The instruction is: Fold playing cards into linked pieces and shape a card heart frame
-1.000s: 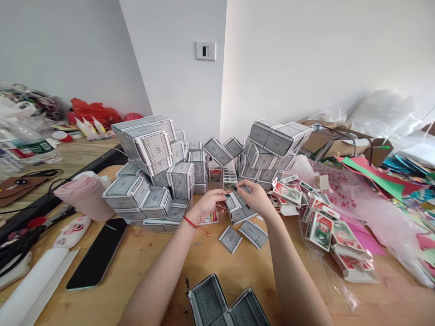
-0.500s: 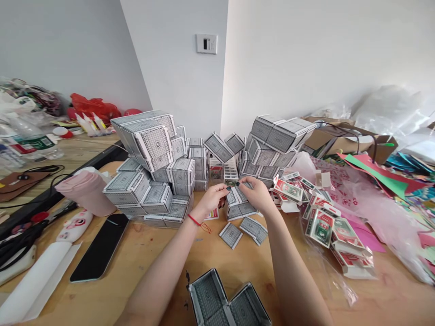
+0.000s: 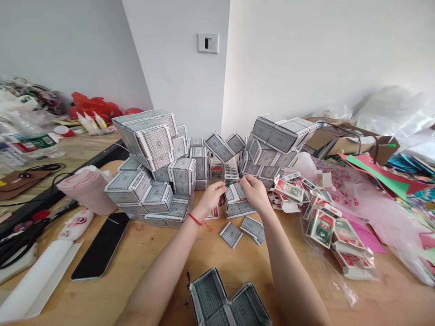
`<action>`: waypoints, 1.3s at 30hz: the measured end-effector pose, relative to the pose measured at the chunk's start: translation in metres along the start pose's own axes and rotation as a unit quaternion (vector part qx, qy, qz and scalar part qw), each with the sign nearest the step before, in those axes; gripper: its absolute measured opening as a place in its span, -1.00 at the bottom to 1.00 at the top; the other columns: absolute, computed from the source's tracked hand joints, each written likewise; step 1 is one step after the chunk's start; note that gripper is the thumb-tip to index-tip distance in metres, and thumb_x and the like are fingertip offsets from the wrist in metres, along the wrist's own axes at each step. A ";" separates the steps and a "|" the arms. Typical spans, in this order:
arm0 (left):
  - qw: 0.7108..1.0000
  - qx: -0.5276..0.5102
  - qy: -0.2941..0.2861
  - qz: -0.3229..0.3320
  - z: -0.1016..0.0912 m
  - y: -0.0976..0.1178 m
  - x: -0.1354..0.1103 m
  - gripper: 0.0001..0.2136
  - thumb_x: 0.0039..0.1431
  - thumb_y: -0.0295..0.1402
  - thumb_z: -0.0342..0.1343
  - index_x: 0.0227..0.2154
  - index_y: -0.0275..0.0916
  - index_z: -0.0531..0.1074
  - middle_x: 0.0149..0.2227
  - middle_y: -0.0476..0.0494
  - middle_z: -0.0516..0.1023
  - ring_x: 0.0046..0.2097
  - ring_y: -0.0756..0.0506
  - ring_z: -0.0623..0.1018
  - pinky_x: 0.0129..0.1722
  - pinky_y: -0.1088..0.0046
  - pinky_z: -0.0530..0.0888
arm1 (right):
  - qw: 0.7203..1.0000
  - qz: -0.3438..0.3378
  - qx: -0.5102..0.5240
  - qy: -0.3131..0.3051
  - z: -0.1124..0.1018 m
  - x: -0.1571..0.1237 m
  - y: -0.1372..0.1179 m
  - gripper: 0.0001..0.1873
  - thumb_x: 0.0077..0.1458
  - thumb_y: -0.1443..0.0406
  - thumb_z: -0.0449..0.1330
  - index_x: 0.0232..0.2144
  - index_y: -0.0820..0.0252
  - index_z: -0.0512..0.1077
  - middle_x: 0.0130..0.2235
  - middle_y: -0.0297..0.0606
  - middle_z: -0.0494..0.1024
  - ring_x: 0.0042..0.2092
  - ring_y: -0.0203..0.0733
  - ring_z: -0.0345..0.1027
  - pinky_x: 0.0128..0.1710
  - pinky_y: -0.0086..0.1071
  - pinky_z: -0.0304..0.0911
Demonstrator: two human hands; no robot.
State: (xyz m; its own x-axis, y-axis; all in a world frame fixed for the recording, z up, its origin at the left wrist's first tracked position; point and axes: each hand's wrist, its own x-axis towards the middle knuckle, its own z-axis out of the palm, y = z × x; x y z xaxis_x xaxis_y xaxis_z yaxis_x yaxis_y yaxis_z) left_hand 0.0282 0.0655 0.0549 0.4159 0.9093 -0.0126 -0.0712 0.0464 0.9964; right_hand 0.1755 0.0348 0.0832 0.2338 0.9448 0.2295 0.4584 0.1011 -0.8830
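Both my hands meet at the middle of the wooden table, in front of stacks of grey patterned card boxes. My left hand and my right hand pinch the two ends of a small grey patterned deck held just above the table. Under it lies another grey deck. Two more loose decks lie nearer to me. An open grey box sits at the near edge between my forearms.
Red and green card cartons lie in clear plastic on the right, beside coloured paper. A black phone, a pink roll and white paper are on the left. A second stack of grey boxes stands behind my right hand.
My hands have lifted slightly away from me with the small deck between them; the view has shifted a little. The stacks and loose decks have stayed in place.
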 end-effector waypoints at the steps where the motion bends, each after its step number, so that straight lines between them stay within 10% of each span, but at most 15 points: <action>1: 1.000 0.000 0.002 -0.001 0.000 0.000 0.000 -0.85 -0.02 -0.35 0.00 -0.60 -0.27 0.21 -0.68 0.10 0.19 -0.66 0.11 0.23 -0.66 0.59 0.09 | 1.000 0.002 -0.001 -0.004 0.000 0.000 0.000 -0.63 0.01 0.09 -0.05 -0.50 0.20 0.42 -0.54 -0.34 0.39 -0.48 -0.27 0.18 -0.49 -0.47 0.04; 39: 1.000 -0.013 0.005 -0.011 -0.004 -0.004 0.003 -0.85 -0.02 -0.37 0.01 -0.62 -0.27 0.22 -0.68 0.10 0.23 -0.66 0.11 0.26 -0.66 0.60 0.14 | 0.999 0.004 -0.046 0.024 0.007 0.004 0.009 -0.58 0.03 0.07 -0.08 -0.48 0.22 0.44 -0.50 -0.29 0.45 -0.43 -0.22 0.26 -0.44 -0.46 0.07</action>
State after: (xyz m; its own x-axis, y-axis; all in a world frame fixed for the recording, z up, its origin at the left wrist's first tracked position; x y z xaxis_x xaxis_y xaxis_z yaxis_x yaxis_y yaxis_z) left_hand 0.0261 0.0692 0.0510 0.4094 0.9117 -0.0353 -0.0852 0.0767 0.9934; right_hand 0.1743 0.0421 0.0733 0.2770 0.9294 0.2441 0.5330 0.0628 -0.8438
